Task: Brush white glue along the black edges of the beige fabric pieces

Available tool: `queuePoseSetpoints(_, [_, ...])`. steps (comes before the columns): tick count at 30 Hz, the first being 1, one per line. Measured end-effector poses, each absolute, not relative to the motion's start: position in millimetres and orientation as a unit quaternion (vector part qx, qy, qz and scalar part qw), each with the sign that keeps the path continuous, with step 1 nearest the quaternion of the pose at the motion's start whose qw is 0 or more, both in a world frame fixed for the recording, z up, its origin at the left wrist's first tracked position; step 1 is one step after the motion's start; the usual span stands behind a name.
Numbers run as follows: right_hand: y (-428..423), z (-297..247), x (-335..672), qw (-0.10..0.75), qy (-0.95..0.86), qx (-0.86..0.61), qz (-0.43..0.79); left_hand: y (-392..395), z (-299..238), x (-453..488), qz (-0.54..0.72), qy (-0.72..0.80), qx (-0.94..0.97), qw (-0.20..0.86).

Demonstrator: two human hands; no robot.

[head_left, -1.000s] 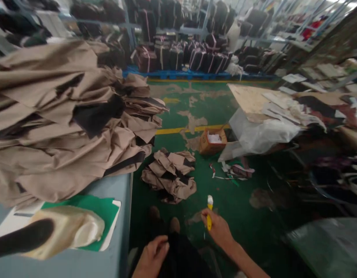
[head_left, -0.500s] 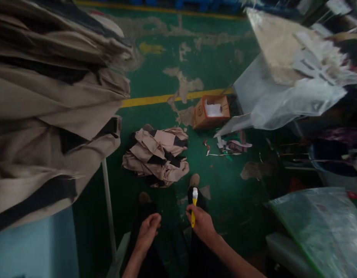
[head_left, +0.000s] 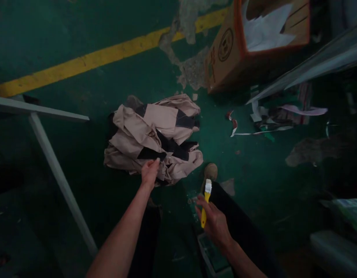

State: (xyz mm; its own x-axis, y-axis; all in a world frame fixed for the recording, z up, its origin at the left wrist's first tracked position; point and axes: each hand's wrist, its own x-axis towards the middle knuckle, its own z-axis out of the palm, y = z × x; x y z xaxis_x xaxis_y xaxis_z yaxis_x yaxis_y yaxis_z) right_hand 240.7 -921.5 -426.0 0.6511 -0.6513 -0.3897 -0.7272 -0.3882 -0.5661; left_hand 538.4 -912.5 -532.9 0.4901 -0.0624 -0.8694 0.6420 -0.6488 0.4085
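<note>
A crumpled heap of beige and black fabric pieces (head_left: 155, 135) lies on the green floor in front of me. My left hand (head_left: 149, 173) reaches down to its near edge, fingers closed on the cloth there. My right hand (head_left: 214, 222) is lower right, closed around a small yellow-handled brush (head_left: 205, 200) with pale bristles pointing up. My shoe (head_left: 210, 171) shows just beyond the brush tip.
An open cardboard box (head_left: 253, 38) with white paper inside stands at the upper right. Paper scraps (head_left: 271, 119) litter the floor beside it. A white table leg (head_left: 56, 170) slants down on the left. A yellow floor line (head_left: 94, 60) crosses behind the heap.
I have bent down towards the floor; the heap now fills the middle of the view. My left hand has stretched forward from my lap onto the fabric. The right hand keeps the brush.
</note>
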Motion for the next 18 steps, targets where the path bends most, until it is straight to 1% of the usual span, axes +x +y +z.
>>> queuePoseSetpoints(5, [-934, -431, 253, 0.397, 0.455, -0.797, -0.010, -962, -615, 565, -0.409, 0.226, 0.821, 0.327])
queuePoseSetpoints(8, [-946, -426, 256, 0.391, 0.474, -0.788, -0.028, -980, -638, 570, -0.408, 0.249, 0.824, 0.304])
queuePoseSetpoints(10, [-950, -425, 257, 0.392, 0.481, -0.784, -0.030, -986, -641, 570, -0.404, 0.255, 0.823, 0.308])
queuePoseSetpoints(12, [-949, -426, 258, 0.396, 0.482, -0.781, -0.035, -987, -631, 571, -0.395, 0.250, 0.820, 0.331])
queuePoseSetpoints(14, [-946, -430, 259, 0.402, 0.485, -0.776, -0.041, -984, -609, 578, -0.380, 0.238, 0.815, 0.367])
queuePoseSetpoints(16, [-942, -434, 261, 0.409, 0.487, -0.771, -0.035, -977, -573, 593, -0.353, 0.225, 0.811, 0.409])
queuePoseSetpoints(18, [-940, -438, 263, 0.412, 0.482, -0.773, -0.026, -968, -525, 614, -0.321, 0.211, 0.808, 0.448])
